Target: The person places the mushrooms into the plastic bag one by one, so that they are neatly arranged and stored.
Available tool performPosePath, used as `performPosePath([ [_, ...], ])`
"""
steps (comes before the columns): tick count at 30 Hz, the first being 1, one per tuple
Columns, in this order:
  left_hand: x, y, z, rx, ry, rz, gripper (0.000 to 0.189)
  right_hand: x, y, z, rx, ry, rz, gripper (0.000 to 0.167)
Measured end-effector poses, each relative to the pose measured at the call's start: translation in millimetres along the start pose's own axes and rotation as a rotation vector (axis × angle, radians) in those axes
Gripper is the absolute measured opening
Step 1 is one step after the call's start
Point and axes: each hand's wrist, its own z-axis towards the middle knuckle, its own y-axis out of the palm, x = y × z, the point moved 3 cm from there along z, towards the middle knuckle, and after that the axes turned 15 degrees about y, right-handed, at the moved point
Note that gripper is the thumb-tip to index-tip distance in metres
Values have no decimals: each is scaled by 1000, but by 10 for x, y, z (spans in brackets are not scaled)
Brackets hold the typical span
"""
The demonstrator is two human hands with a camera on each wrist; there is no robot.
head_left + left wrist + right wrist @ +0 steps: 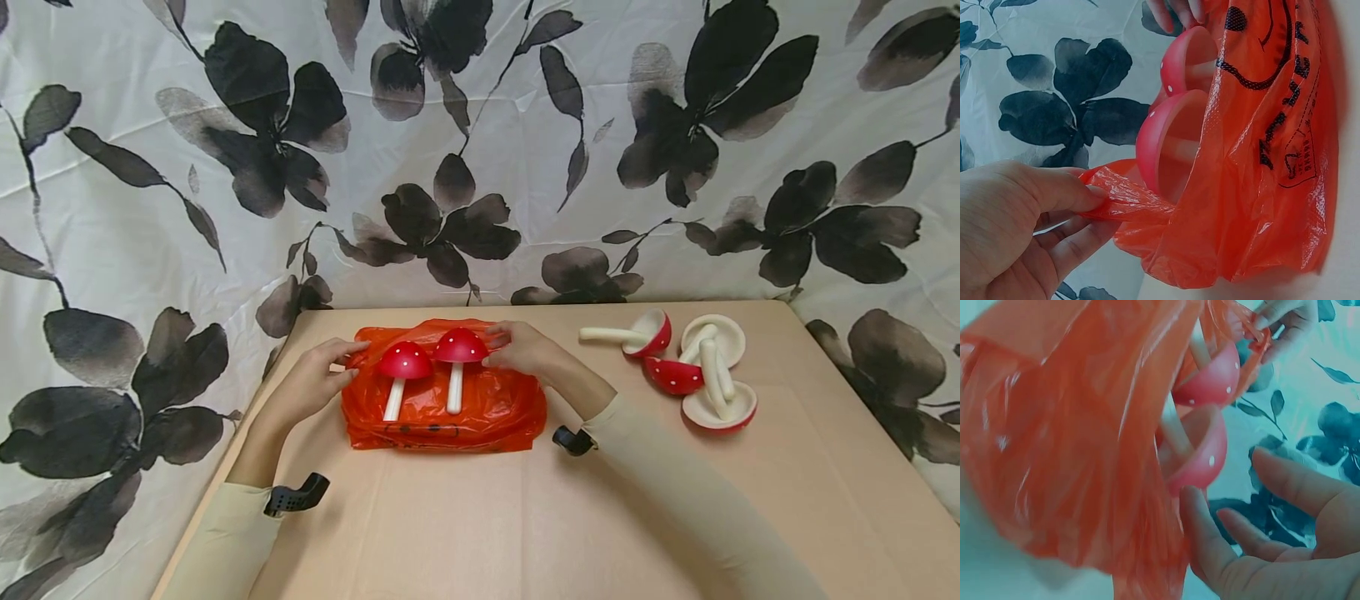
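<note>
Two toy mushrooms, a left one (406, 361) and a right one (460, 345), lie on a crumpled orange-red plastic bag (480, 417). Their hollow red caps have white dots, and their white stems point toward the person. At the bag's left far corner, my left hand (315, 379) pinches a gathered edge of the plastic (1129, 197) between thumb and fingers. My right hand (517, 346) is beside the right mushroom's cap. In the right wrist view its fingers (1204, 534) are spread and loosely bent, one close to the cap and the bag; whether it touches cannot be told.
Several more red-and-white toy mushrooms (716, 346) lie in a heap at the table's back right. A pale wooden table (450, 525) carries everything. Behind and beside it hangs white cloth (555, 167) with dark flowers.
</note>
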Motion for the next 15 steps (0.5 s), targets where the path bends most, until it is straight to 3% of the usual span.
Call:
performPosePath([
  [6, 18, -7, 6, -3, 2, 10, 44, 72, -207, -84, -19, -46, 1, 60],
  [15, 28, -13, 10, -15, -16, 15, 45, 251, -529, -190, 15, -50, 101, 61],
])
